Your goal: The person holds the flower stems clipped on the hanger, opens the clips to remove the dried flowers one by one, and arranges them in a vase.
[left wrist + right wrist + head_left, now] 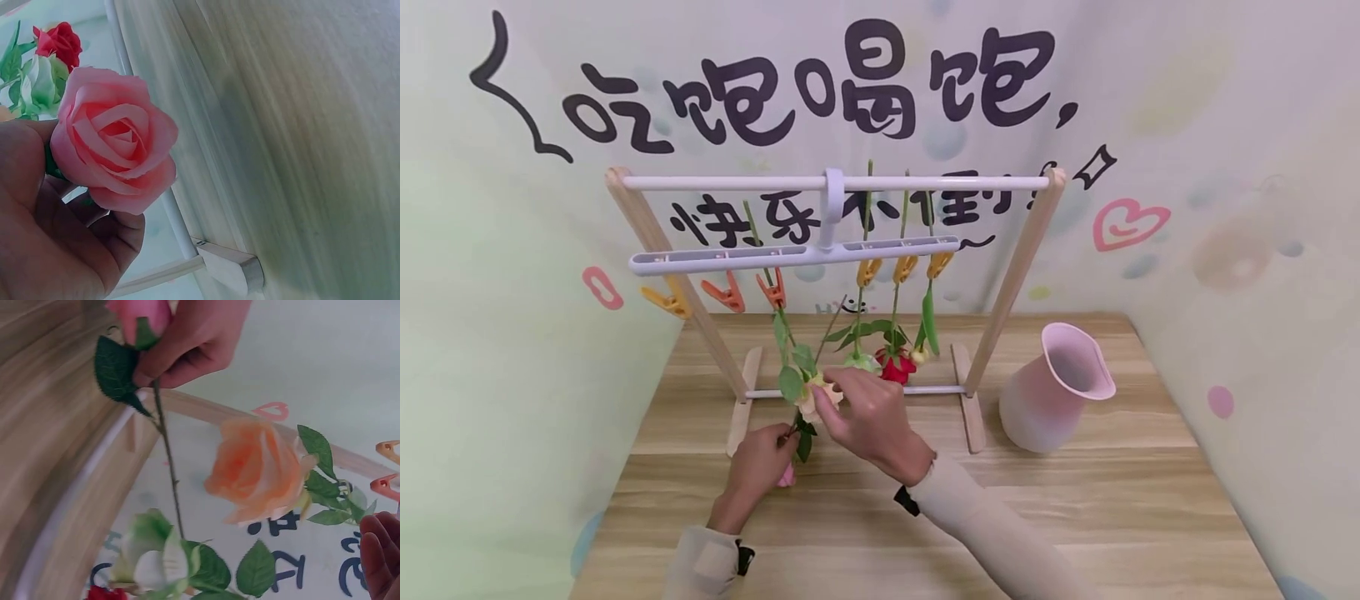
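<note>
My left hand (762, 467) pinches a pink rose (119, 140) just below its bloom. Its bare stem (170, 469) slants upward behind the hanging flowers in the head view. In front of the peach rose (259, 472), my right hand (872, 417) has its fingers apart and loosely bent, with nothing visible between them. That rose hangs bloom-down from an orange-red clip (772, 290). A lavender clip hanger (730, 260) carries it. Two more clips at the left, a yellow one (666, 302) and an orange one (724, 292), hold nothing.
A wooden frame (1018, 275) with a white top rod (722, 182) supports the hanger. From its right-hand clips hang a green-white rose (153, 553), a red rose (895, 365) and a small yellowish bud (919, 356). A pink-white vase (1045, 400) stands right on the wooden table (1112, 517).
</note>
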Demonstrator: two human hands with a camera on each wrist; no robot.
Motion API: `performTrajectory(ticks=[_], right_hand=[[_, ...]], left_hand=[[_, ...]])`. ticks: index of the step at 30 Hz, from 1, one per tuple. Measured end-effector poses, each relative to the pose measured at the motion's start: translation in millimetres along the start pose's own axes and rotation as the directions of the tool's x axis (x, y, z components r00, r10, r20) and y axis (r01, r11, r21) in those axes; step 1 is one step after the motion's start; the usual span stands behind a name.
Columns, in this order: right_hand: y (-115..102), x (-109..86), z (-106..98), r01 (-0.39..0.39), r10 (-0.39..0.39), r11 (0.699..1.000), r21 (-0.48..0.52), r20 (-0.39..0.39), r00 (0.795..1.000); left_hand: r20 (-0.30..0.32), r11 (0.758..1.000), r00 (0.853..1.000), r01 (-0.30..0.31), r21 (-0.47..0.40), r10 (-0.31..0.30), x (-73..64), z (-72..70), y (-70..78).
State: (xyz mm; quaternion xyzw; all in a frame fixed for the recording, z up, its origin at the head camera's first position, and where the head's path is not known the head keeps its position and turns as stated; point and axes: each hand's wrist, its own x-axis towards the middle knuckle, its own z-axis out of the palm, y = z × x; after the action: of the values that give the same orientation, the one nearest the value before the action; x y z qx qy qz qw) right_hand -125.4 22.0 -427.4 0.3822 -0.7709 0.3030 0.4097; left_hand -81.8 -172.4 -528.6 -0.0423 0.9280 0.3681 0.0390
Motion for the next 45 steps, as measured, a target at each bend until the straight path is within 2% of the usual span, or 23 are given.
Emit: performTrajectory(ticks=[5,12,15,20,26,32,38,41,45], right_hand=[[12,-16.6,-5,-0.03,0.031,0.999,-0.023,0.027,0.999],[30,-42.0,-8,-0.092,0.094,0.994,-0.063,0.031,0.995],[35,-52.8,-9,-0.102,0.106,0.992,-0.069,0.051,0.993],[40,-70.8,-9,-0.107,0.117,0.989,-0.102,0.101,0.988],[45,-88.5,-6,-0.112,0.138,0.984,-0.137,0.197,0.971],[48,-103.5,1,-0.099,0.144,0.983,-0.152,0.32,0.936],[50,-111.1,10,-0.079,0.136,0.985,-0.154,0.401,0.906],[50,-112.0,13,-0.065,0.131,0.986,-0.156,0.461,0.878],[49,-112.1,16,-0.05,0.115,0.99,-0.13,0.555,0.824]], left_hand=[[-0.027,0.998,0.999,-0.022,0.061,0.024,0.9,1.9,-0.5],[-0.024,0.99,0.996,-0.079,0.116,0.082,-0.1,2.5,2.0],[-0.009,0.986,0.996,-0.091,0.139,0.093,-0.6,2.9,2.3],[0.053,0.985,0.996,-0.081,0.153,0.073,-1.5,4.9,2.1],[0.084,0.973,0.991,-0.118,0.196,0.103,-3.1,7.7,3.1],[0.144,0.974,0.986,-0.114,0.194,0.087,-5.8,8.7,7.9],[0.197,0.96,0.973,-0.165,0.224,0.122,-8.7,11.5,15.3],[0.23,0.958,0.964,-0.184,0.221,0.132,-11.0,11.1,19.5],[0.252,0.941,0.954,-0.225,0.252,0.161,-12.7,9.7,23.8]])
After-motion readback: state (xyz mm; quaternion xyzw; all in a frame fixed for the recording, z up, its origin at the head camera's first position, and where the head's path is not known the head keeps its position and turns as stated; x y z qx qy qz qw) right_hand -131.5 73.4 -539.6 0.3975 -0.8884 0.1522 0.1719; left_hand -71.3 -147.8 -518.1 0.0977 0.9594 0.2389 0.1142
